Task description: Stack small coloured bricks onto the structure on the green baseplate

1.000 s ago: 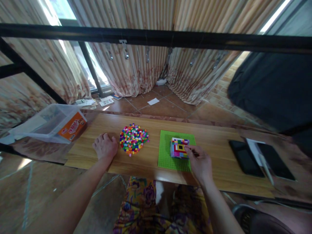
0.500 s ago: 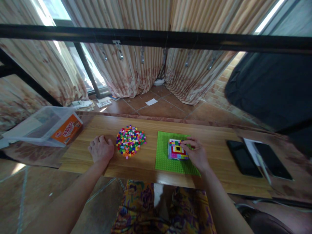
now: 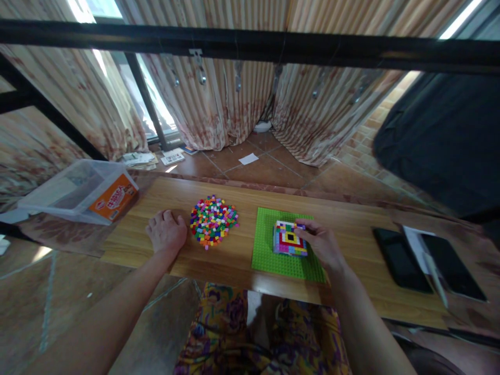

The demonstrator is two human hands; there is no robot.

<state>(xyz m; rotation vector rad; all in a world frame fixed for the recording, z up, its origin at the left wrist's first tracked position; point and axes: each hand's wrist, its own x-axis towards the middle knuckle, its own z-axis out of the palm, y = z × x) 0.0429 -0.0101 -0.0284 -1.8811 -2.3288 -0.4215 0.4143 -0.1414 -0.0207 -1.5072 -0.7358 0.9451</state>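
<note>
My right hand [image 3: 320,242] is at the far right corner of a low square build of coloured toy bricks [image 3: 290,245], thumb and forefinger pinched there. Whatever is between the fingertips is too small to make out. The build has colourful rings around a black centre and stands on a green studded baseplate [image 3: 265,258]. To its left lies a round pile of small loose toy bricks [image 3: 213,221] in many colours. Beside that pile, my left hand [image 3: 167,230] rests on the wooden board, palm down, fingers a little apart and holding nothing.
A clear plastic box [image 3: 78,200] with an orange label stands at the far left. Two dark flat devices, a phone-like one [image 3: 402,260] and another [image 3: 453,265], lie at the right with white paper and a pen-like stick. A black bar [image 3: 250,44] crosses beyond the board.
The camera view has shifted slightly, so the whole scene sits a little further right. My right hand stays at the build's far right corner; my left hand remains on the board.
</note>
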